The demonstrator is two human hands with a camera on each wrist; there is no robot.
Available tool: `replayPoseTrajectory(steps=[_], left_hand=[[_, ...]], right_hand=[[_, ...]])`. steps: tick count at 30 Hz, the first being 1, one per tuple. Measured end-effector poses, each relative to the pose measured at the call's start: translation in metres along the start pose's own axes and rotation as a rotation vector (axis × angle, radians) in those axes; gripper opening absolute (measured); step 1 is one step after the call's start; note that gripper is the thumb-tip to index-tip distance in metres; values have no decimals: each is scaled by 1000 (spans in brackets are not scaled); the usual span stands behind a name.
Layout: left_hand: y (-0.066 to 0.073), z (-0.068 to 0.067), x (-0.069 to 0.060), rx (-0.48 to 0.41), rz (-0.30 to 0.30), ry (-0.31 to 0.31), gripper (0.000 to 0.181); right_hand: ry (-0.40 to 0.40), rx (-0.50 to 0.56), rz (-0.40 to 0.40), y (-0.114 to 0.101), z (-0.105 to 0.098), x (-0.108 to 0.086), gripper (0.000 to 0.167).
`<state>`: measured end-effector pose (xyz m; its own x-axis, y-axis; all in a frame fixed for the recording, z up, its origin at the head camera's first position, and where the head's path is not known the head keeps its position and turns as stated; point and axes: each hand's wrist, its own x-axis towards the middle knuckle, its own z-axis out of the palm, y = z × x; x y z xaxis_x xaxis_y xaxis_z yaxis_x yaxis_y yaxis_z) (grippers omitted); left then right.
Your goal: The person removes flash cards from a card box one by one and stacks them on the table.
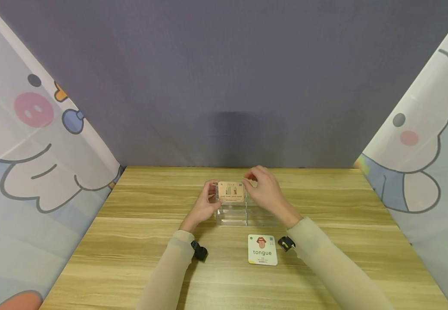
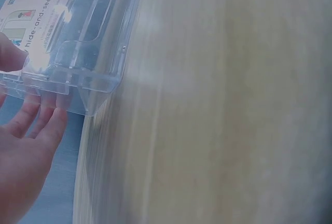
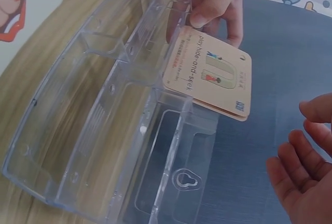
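Observation:
A clear plastic rack with stepped compartments stands on the table. In its upper left compartment is a small stack of cards, the front one reading "play hide-and-seek" in the right wrist view. My left hand grips the rack's left side; in the left wrist view the thumb lies at the card front and the fingers are against the plastic's outer side. By the stack's upper right corner is my right hand, its fingers loosely bent and apart from the cards in the right wrist view.
On the table in front of the rack lies a white "tongue" card, beside the right sleeve. Black wrist devices hang at both cuffs. A dark grey panel rises behind, with cartoon-printed sheets at both sides.

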<state>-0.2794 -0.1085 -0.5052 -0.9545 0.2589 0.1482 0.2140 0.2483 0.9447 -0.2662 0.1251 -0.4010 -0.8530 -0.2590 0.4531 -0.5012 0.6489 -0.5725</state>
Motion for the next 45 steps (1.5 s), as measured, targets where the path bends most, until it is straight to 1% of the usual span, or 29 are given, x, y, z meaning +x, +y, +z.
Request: replayPoseTrajectory(steps=[4, 7, 13, 22, 28, 29, 30, 34, 36, 37, 38, 45], left_hand=[[-1, 0, 0, 9, 0, 0, 68], [-1, 0, 0, 4, -2, 0, 67], [-1, -1, 0, -5, -3, -3, 68], [0, -1, 1, -4, -10, -6, 68], [-1, 0, 1, -16, -6, 1, 67], [0, 0, 1, -11, -11, -2, 68], [5, 0, -1, -10, -11, -5, 67], [6, 0, 0, 0, -22, -9, 68], [5, 0, 0, -4, -16, -4, 68], [0, 0, 2, -6, -16, -1, 68], [0, 1, 1, -8, -11, 2, 68], [-2, 1, 1, 4, -7, 11, 66]], right_hand=[[-7, 8, -6, 2, 4, 2, 15], [-21, -7, -2, 3, 7, 3, 17], [-71, -62, 2, 6, 13, 5, 22], [-145, -80, 18, 10, 19, 8, 24], [-161, -76, 6, 10, 20, 8, 25], [-162, -79, 4, 10, 20, 9, 25], [-164, -82, 3, 10, 21, 9, 24], [-173, -98, 4, 11, 23, 9, 22], [-178, -105, 7, 12, 24, 9, 21], [-180, -106, 9, 12, 24, 9, 21], [-183, -109, 7, 13, 25, 9, 20], [-196, -111, 7, 13, 27, 8, 17]])
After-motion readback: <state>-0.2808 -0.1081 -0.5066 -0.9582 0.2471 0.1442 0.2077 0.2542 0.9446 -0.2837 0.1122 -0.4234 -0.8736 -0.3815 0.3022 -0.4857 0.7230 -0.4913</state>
